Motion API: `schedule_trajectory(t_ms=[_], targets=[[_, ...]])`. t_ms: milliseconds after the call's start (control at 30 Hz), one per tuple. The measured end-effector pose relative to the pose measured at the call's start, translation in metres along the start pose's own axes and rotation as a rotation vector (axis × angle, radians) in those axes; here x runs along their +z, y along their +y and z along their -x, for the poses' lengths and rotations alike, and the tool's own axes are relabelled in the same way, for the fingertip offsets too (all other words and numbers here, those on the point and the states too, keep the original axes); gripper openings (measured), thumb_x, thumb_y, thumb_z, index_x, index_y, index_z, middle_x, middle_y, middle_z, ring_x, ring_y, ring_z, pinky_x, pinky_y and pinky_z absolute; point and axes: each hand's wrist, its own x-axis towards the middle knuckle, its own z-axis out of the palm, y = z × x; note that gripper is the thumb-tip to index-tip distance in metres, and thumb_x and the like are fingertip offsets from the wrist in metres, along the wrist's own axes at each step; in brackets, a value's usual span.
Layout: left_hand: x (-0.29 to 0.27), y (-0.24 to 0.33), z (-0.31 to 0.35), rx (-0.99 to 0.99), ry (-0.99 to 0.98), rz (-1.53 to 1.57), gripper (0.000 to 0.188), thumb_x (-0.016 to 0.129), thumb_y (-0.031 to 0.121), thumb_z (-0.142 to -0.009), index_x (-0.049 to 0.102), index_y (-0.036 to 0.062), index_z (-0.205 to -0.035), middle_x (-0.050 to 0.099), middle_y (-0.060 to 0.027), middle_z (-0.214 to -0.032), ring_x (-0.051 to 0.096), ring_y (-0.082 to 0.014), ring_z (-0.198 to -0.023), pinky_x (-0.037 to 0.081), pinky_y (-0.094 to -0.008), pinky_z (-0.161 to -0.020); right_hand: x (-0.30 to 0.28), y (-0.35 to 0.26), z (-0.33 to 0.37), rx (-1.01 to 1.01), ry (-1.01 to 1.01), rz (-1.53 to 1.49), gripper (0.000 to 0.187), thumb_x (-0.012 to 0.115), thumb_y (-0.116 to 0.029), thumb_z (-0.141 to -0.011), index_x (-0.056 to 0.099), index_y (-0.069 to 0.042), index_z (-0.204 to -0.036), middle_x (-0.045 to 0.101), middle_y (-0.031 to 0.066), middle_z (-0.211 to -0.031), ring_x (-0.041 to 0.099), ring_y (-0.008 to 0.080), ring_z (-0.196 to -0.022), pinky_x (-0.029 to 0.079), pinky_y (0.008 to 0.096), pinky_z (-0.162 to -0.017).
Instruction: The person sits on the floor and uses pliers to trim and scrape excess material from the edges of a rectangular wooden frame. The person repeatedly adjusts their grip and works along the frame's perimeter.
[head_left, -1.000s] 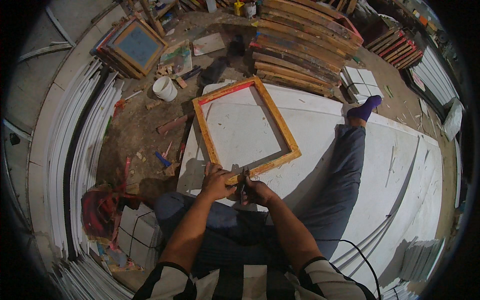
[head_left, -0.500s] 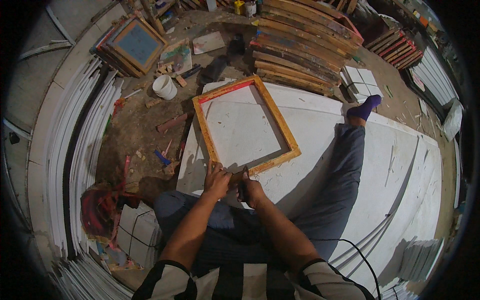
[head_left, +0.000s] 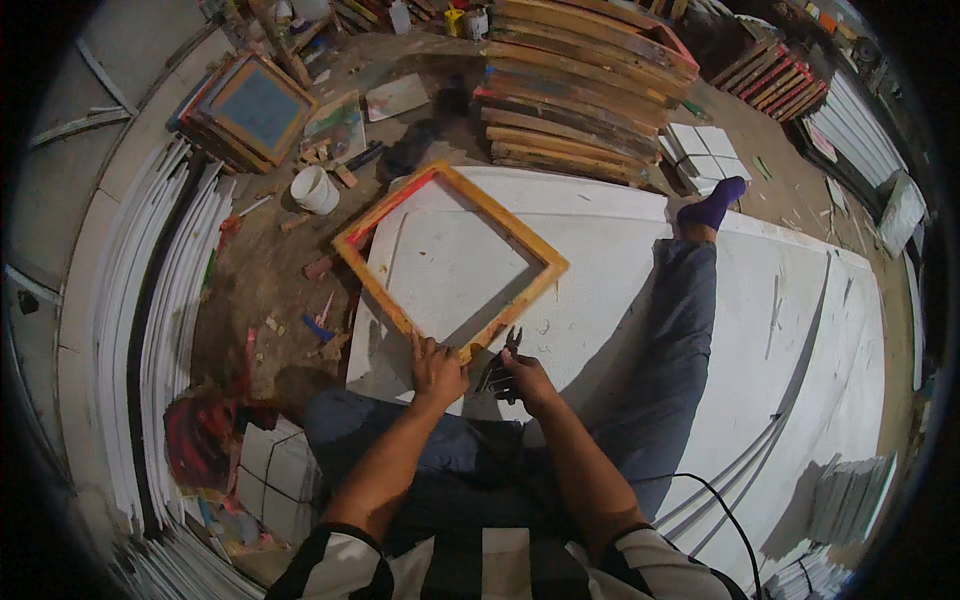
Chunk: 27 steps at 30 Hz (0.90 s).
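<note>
A wooden frame (head_left: pixel 522 310), yellowish with red paint on part of its inner side, is held up in front of me over white sheets. My left hand (head_left: pixel 438 372) grips it near its lowest corner. In my right hand (head_left: pixel 524 380) is a pair of dark pliers (head_left: pixel 514 343), jaws pointing up and away from me. The pliers are beside the frame's lower right bar, with a small gap between them. My right fingers wrap the handles, which are partly hidden.
White sheets (head_left: pixel 760 420) cover the ground under my outstretched leg. Stacked wooden frames (head_left: pixel 580 100) stand at the far side. A white bucket (head_left: pixel 315 190) sits at left, near a blue-screened frame (head_left: pixel 262 108). Long white strips (head_left: pixel 120 330) line the left edge. A black cable (head_left: pixel 722 505) runs at lower right.
The frame has turned counterclockwise and shifted left. My right hand has moved slightly right, away from the bar, bringing the pliers into plain sight. My left hand keeps its hold.
</note>
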Motion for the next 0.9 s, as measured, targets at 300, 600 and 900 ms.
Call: schedule_trajectory(t_ms=[300, 600, 900], targets=[[0.011, 0.007, -0.012, -0.064, 0.032, 0.074, 0.052, 0.080, 0.039, -0.075, 0.071, 0.0079, -0.116, 0.071, -0.0143, -0.116, 0.051, -0.0378, -0.130, 0.006, -0.0667, -0.121, -0.013, -0.021, 0.007, 0.020, -0.138, 0.231, 0.058, 0.061, -0.051, -0.099, 0.063, 0.003, -0.119, 0.072, 0.0165, -0.102, 0.073, 0.0264, -0.086, 0.061, 0.0384, -0.061], [0.009, -0.007, 0.003, -0.023, 0.109, 0.192, 0.049, 0.079, 0.045, -0.077, 0.075, 0.0091, -0.110, 0.070, -0.0116, -0.118, 0.049, -0.0365, -0.131, 0.007, -0.0667, -0.121, -0.014, -0.050, -0.018, 0.171, -0.373, 0.568, 0.063, 0.062, -0.053, -0.097, 0.063, 0.005, -0.121, 0.072, 0.0195, -0.100, 0.074, 0.0301, -0.085, 0.062, 0.0427, -0.060], [0.020, -0.009, 0.002, -0.030, 0.153, 0.217, 0.046, 0.080, 0.044, -0.076, 0.076, 0.0094, -0.105, 0.069, -0.0103, -0.115, 0.049, -0.0357, -0.129, 0.010, -0.0677, -0.121, -0.013, -0.060, -0.053, 0.197, -0.394, 0.667, 0.064, 0.061, -0.062, -0.095, 0.068, 0.000, -0.111, 0.073, 0.0160, -0.099, 0.072, 0.0254, -0.077, 0.060, 0.0388, -0.057]])
